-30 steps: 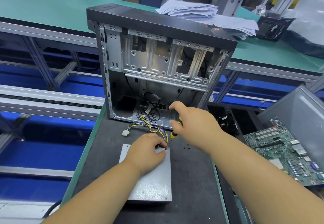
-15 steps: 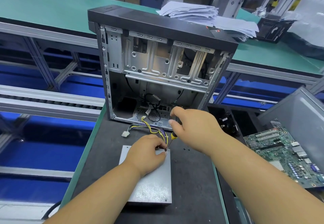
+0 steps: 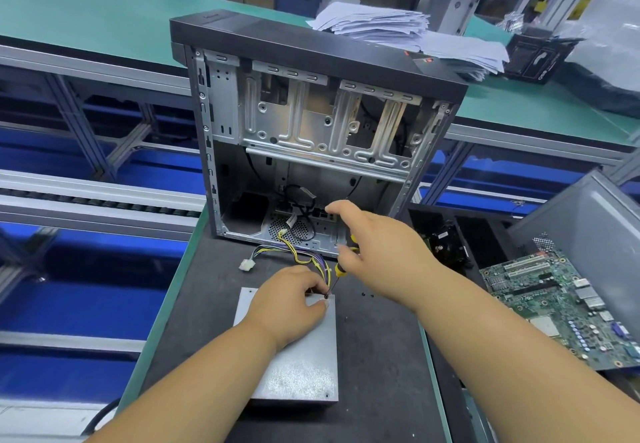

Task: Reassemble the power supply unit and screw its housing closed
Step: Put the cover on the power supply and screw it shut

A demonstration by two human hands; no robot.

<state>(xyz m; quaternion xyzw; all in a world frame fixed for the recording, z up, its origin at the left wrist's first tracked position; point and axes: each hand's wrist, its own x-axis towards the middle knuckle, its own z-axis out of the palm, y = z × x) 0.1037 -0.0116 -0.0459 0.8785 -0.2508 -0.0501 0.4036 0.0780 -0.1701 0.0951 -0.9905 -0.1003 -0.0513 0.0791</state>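
Note:
The grey metal power supply unit [image 3: 301, 370] lies flat on the dark mat, its yellow, purple and black cable bundle [image 3: 304, 255] running out toward the case. My left hand [image 3: 289, 305] rests on the unit's far right corner, fingertips pinching a small screw [image 3: 326, 295] at the corner. My right hand [image 3: 372, 252] grips a yellow and black screwdriver [image 3: 341, 269], held nearly upright with its tip on that screw; the forefinger is stretched out. Two loose screws [image 3: 367, 294] lie on the mat to the right.
An open, emptied computer case [image 3: 311, 123] stands upright just beyond the unit. A white connector [image 3: 246, 265] lies left of the cables. A green motherboard [image 3: 561, 307] and grey side panel [image 3: 588, 227] lie at the right, near a black fan [image 3: 445, 241]. Paper stack [image 3: 398, 26] behind.
My right hand has turned a little on the screwdriver handle, the forefinger lifting and stretching out. The left hand and the unit have stayed put.

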